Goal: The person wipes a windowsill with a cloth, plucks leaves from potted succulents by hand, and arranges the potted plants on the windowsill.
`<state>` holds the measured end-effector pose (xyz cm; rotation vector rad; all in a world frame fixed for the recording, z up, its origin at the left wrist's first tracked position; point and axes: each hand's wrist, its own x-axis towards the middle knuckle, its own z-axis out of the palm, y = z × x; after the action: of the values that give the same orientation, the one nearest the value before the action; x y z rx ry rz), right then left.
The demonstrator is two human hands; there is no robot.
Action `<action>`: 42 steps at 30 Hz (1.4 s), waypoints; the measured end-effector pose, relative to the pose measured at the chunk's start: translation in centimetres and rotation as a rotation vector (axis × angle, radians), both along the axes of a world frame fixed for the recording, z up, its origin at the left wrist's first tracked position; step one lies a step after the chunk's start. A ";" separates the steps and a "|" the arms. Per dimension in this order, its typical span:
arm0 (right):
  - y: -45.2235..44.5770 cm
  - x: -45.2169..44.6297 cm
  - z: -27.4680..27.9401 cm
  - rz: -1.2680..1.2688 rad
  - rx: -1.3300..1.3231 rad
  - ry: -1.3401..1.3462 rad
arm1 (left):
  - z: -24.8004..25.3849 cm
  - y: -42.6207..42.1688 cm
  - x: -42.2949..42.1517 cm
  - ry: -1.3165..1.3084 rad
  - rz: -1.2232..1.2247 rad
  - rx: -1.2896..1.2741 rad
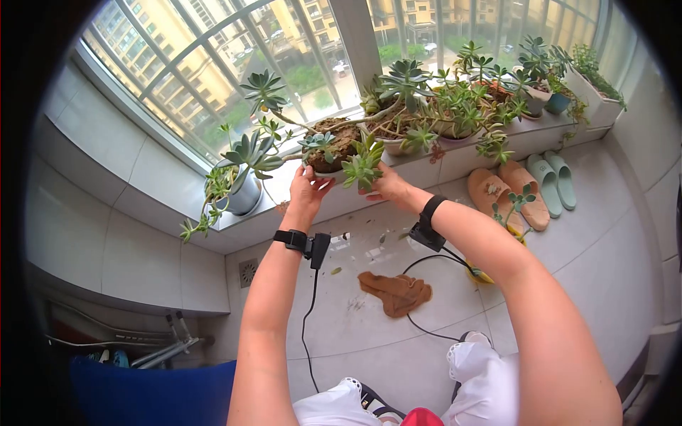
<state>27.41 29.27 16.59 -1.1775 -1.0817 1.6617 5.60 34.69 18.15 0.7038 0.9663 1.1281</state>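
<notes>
A succulent pot (327, 174) with brown soil (336, 145) and long bare stems is at the windowsill's front edge. My left hand (309, 188) is closed on the pot's left side, with fingers at its rim. My right hand (389, 186) is at the pot's right side, behind a green rosette (363, 163) that hides some of its fingers. Blue-green rosettes (264, 91) reach out to the left on the stems. A grey pot (245, 194) with a trailing succulent stands left of my left hand.
More potted succulents (455, 106) line the sill (458, 153) to the right, before a barred window. On the tiled floor lie a brown cloth (396, 292), scattered leaves and soil, peach slippers (526, 195) and green slippers (552, 181). Black cables (304, 334) hang from both wrist straps.
</notes>
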 end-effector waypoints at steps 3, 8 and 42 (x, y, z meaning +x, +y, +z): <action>0.2 -0.1 -0.5 0.007 -0.009 0.070 | 0.0 -0.8 0.0 -0.029 0.024 -0.012; -1.5 -0.7 0.9 0.000 0.038 -0.023 | 0.5 -2.8 -0.5 -0.073 0.023 -0.035; -5.3 -5.6 1.7 -0.231 -0.054 0.515 | 2.9 -7.1 -4.4 -0.099 -0.077 -0.009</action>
<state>21.84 23.93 18.31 -0.8022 -0.5607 1.6872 1.21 27.55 21.06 0.6664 0.8534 1.0802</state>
